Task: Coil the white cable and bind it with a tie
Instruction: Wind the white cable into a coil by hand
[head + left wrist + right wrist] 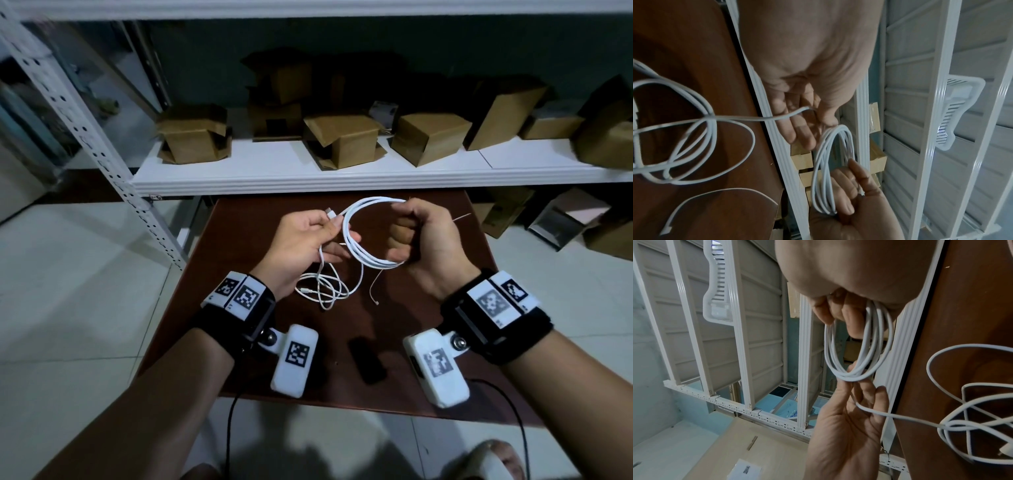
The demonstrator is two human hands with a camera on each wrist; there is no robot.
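Your right hand is fisted around the coiled white cable, held above the worktop. Your left hand pinches the coil's opposite side, fingers half-extended; loose cable trails onto the worktop below.

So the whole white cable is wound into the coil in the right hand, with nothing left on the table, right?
Not quite. The right hand does hold the coil, but the head view shows loose cable lying on the table.
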